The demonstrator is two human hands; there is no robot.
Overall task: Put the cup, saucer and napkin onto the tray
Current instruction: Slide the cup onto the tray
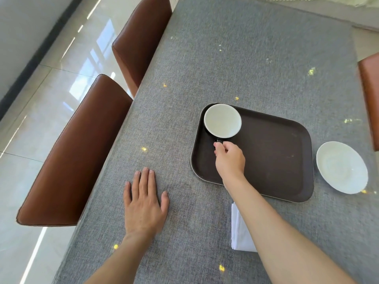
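While the right hand (229, 158) pinches the cup (222, 120) handle at the tray's (276, 152) far-left corner, left hand (144, 201) flat and empty, a careless release could tip it over the rim.

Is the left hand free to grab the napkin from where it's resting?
Probably not easily: the left hand lies flat and empty, but the right forearm crosses over the napkin, covering much of it.
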